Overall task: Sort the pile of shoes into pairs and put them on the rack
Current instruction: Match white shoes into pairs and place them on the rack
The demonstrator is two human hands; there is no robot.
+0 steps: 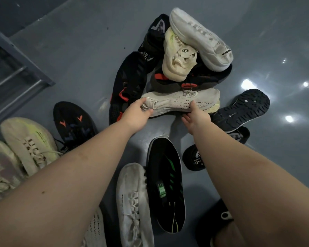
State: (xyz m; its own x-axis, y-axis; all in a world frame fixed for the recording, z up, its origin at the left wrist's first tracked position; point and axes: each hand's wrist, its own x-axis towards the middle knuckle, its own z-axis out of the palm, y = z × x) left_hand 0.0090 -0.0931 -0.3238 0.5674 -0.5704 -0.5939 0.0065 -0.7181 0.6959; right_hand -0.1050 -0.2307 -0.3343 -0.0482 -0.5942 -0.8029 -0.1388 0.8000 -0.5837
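A pile of shoes [177,56] lies on the grey floor ahead of me. At its near edge a cream knit sneaker [178,102] lies on its side. My left hand [138,113] grips that sneaker's heel end, fingers curled around it. My right hand [196,115] holds its underside near the middle, thumb on the upper. Behind it are black shoes with red accents [128,88], a beige sneaker [178,56] and a white sneaker turned sole-up [202,38]. The grey metal rack [16,68] stands at the left edge.
Loose shoes lie around my arms: a cream and yellow sneaker [29,143], a black one with orange marks [73,123], a white sneaker [132,202], a black and green shoe [168,184], and a dark sole-up shoe [243,107] at right.
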